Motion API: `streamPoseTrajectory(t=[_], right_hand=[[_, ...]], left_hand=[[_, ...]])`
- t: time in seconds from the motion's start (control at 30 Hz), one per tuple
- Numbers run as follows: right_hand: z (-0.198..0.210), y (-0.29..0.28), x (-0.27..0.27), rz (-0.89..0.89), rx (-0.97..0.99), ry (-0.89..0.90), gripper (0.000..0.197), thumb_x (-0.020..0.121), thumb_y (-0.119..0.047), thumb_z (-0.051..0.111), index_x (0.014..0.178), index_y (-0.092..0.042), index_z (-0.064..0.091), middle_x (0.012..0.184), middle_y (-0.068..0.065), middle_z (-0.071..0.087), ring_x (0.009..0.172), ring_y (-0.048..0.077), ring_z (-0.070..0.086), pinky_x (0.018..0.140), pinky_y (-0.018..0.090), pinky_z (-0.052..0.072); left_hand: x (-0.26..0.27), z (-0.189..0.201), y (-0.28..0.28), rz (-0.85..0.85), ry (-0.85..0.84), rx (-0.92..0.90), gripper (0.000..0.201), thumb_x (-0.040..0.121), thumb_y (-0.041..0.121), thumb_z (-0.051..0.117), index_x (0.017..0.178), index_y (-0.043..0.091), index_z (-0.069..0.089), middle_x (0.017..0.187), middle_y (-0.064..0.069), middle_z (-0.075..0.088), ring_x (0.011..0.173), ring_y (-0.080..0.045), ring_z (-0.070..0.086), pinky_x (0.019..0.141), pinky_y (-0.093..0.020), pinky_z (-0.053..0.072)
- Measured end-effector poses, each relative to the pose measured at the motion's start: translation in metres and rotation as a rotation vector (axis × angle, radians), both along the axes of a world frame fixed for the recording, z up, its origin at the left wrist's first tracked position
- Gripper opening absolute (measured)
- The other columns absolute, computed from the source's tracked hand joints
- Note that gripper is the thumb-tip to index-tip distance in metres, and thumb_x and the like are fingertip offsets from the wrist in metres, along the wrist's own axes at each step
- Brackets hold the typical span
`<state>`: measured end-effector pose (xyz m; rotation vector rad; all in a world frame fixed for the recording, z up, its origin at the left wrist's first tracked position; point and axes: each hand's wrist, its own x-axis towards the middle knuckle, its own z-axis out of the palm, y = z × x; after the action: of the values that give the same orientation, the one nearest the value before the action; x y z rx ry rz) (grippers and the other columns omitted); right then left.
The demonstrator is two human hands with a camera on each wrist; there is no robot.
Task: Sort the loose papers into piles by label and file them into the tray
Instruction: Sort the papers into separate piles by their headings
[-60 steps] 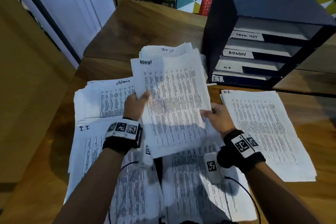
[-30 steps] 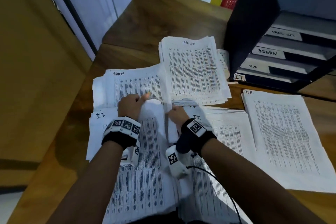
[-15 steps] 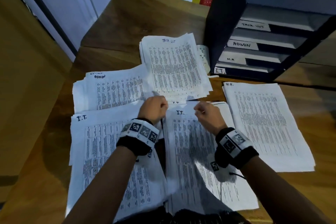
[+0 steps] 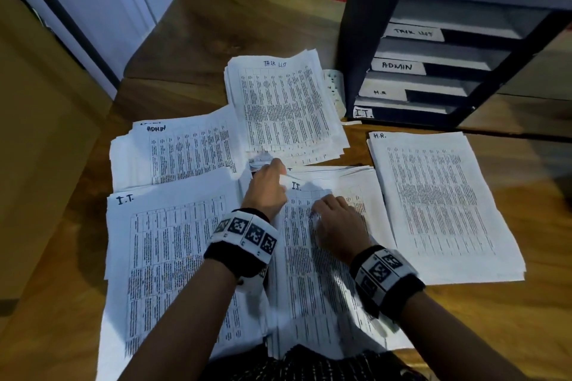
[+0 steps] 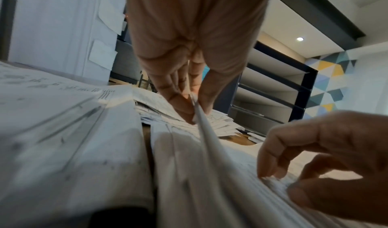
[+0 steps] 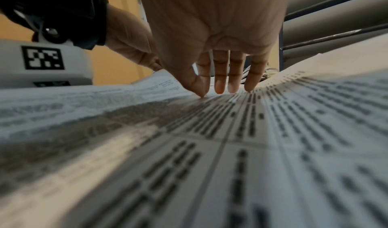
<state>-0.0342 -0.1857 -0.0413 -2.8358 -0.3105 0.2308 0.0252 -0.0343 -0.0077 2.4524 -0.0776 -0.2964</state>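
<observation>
Desk (image 4: 216, 40): wooden; carries all my paper piles and the tray unit.
Left I.T. pile (image 4: 173, 257): lies nearest my left forearm, label at its top left corner.
ADMIN pile (image 4: 185, 148): lies beyond the left I.T. pile, its near edge tucked under that pile's top edge.
My left hand (image 4: 267, 185): thumb and fingers (image 5: 176, 98) pinch the top left corner of the uppermost sheet of the centre pile, lifting that corner clear of the sheets below.
TASK LIST pile (image 4: 284, 105): farthest from me, fanned edges, just beside the tray unit's left wall.
Centre I.T. pile (image 4: 309, 272): lies between the left I.T. pile and the H.R. pile.
My right hand (image 4: 337, 223): fingers (image 6: 220, 82) extended and slightly spread, tips pressing down on the centre pile's top sheet; nothing gripped.
H.R. pile (image 4: 439, 204): right of the centre pile, squared, in front of the tray unit.
Tray unit (image 4: 365, 25): dark frame, four stacked slots tagged from top TASK LIST, ADMIN, H.R., I.T.; I cannot tell what the slots hold.
</observation>
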Motion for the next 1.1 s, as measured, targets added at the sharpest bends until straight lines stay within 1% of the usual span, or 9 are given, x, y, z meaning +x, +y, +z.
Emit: streamPoseTrajectory(t=[0.23,0.37,0.47,0.63,0.73,0.8,0.87,1.03,1.1], right_hand=[[0.004,0.0,0.0,-0.03,0.042,0.031,0.026,0.094,-0.015,0.039,0.116,-0.01,0.051,0.122,0.006,0.051,0.112,0.022,0.044,0.093,0.035,0.038],[0.009,-0.002,0.002,-0.109,0.199,0.064,0.036,0.091,-0.014,0.048,0.127,-0.011,0.047,0.127,0.005,0.051,0.11,0.019,0.048,0.094,0.033,0.041],[0.016,-0.006,0.01,-0.125,0.318,-0.051,0.06,0.083,-0.009,0.06,0.138,-0.009,0.037,0.138,0.01,0.043,0.12,0.024,0.044,0.102,0.038,0.04],[0.037,-0.005,0.032,-0.018,0.22,0.017,0.068,0.086,-0.019,0.057,0.145,-0.026,0.023,0.15,-0.001,0.028,0.137,0.017,0.022,0.109,0.041,0.018],[0.037,-0.007,0.037,0.02,0.296,-0.037,0.052,0.086,-0.014,0.058,0.135,-0.02,0.045,0.139,0.003,0.047,0.129,0.019,0.04,0.11,0.04,0.025],[0.032,-0.008,0.034,0.016,0.41,-0.169,0.043,0.082,-0.006,0.062,0.125,-0.01,0.056,0.129,0.009,0.057,0.12,0.022,0.051,0.106,0.043,0.035],[0.025,-0.01,0.027,-0.003,0.459,-0.292,0.031,0.08,-0.005,0.062,0.111,-0.007,0.065,0.124,0.009,0.06,0.117,0.021,0.053,0.104,0.037,0.035],[0.018,-0.019,0.002,0.14,0.397,-0.471,0.016,0.075,-0.017,0.051,0.067,-0.013,0.065,0.095,0.0,0.071,0.103,0.005,0.05,0.097,0.033,0.029],[0.019,-0.02,-0.005,0.185,0.373,-0.467,0.014,0.073,-0.017,0.05,0.063,-0.016,0.06,0.097,0.001,0.07,0.105,0.008,0.051,0.097,0.036,0.03]], left_hand=[[-0.021,-0.007,0.005,0.1,-0.083,-0.004,0.009,0.086,-0.002,0.052,0.092,-0.007,0.057,0.11,-0.019,0.052,0.107,-0.03,0.047,0.093,-0.035,0.039],[-0.021,-0.013,0.007,0.142,0.124,-0.137,0.024,0.087,0.009,0.058,0.064,0.003,0.055,0.067,-0.004,0.048,0.078,-0.02,0.047,0.06,-0.021,0.038],[-0.018,-0.013,0.009,0.184,0.165,-0.253,0.016,0.083,0.011,0.067,0.089,-0.003,0.07,0.077,-0.008,0.065,0.076,-0.016,0.055,0.054,-0.015,0.04],[-0.016,-0.011,0.01,0.167,0.171,-0.411,0.027,0.075,0.013,0.075,0.096,-0.004,0.069,0.082,-0.003,0.063,0.073,-0.014,0.057,0.047,-0.008,0.038],[-0.016,-0.011,0.011,0.216,0.283,-0.611,0.027,0.082,0.02,0.067,0.091,-0.006,0.067,0.077,-0.007,0.063,0.065,-0.015,0.057,0.054,-0.018,0.046],[-0.016,-0.011,0.014,0.251,0.325,-0.665,0.032,0.09,0.03,0.055,0.074,0.004,0.062,0.069,-0.011,0.055,0.064,-0.02,0.052,0.063,-0.027,0.042],[-0.014,-0.014,0.016,0.287,0.363,-0.669,0.038,0.093,0.034,0.049,0.067,0.007,0.053,0.062,-0.012,0.045,0.059,-0.02,0.045,0.058,-0.029,0.034],[-0.009,-0.026,0.022,0.329,0.383,-0.735,0.018,0.089,0.012,0.059,0.073,0.004,0.059,0.077,-0.016,0.056,0.076,-0.025,0.056,0.072,-0.039,0.049],[-0.011,-0.021,0.024,0.301,0.377,-0.802,0.009,0.085,0.005,0.062,0.085,-0.004,0.064,0.079,-0.014,0.064,0.073,-0.023,0.061,0.067,-0.031,0.051]])
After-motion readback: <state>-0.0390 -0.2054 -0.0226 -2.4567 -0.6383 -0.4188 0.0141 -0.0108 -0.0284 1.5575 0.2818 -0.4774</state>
